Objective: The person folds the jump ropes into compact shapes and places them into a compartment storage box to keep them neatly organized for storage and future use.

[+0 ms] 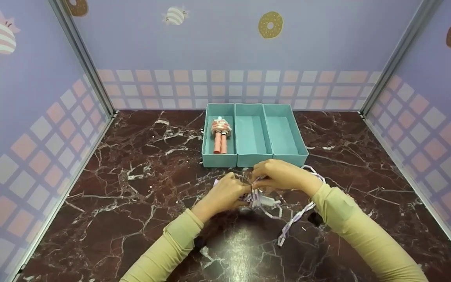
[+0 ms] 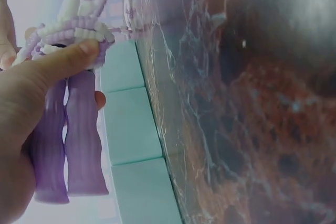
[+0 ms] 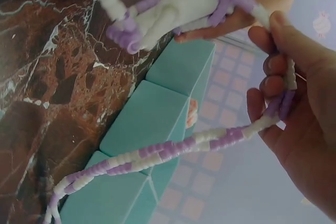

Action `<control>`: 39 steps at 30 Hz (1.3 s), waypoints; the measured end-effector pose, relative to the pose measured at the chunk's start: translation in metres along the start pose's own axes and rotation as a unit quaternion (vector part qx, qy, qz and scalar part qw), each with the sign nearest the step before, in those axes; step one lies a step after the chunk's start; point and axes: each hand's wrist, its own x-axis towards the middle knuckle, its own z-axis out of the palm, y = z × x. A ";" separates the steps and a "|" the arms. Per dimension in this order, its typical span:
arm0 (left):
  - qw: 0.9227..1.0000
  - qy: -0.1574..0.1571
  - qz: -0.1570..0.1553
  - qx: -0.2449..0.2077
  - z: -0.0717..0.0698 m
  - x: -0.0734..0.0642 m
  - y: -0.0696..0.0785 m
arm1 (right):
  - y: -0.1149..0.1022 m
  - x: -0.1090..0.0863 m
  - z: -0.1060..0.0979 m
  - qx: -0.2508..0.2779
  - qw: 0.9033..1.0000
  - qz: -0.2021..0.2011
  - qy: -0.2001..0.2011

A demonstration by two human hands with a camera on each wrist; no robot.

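Note:
A purple-and-white beaded jump rope (image 3: 163, 152) is between the two hands, in front of the teal boxes. My left hand (image 1: 225, 192) grips its two purple handles (image 2: 85, 135) side by side, with the thumb pressed over a bundle of beads at their top. My right hand (image 1: 281, 175) pinches a strand of the beaded rope between thumb and fingers, close to the left hand. From the right hand a doubled length hangs down toward the tabletop. A smooth white piece (image 3: 178, 13) sticks out of the bundle.
Three teal boxes (image 1: 253, 160) stand side by side against the back wall. In the left one lies a jump rope with pink handles (image 1: 220, 141), its beads bundled. Patterned panels (image 1: 225, 51) enclose the dark marbled tabletop (image 1: 131, 219) at the back and sides.

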 end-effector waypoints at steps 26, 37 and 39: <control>0.922 0.164 -0.196 -0.292 -0.002 0.001 0.009 | 0.044 -0.013 0.051 0.394 0.885 0.106 0.226; 0.841 0.235 -0.281 -0.398 0.004 0.008 0.006 | 0.022 -0.010 0.069 0.357 0.860 0.219 0.292; 0.825 0.244 -0.290 -0.419 0.004 0.008 0.004 | 0.016 -0.009 0.069 0.353 0.866 0.219 0.278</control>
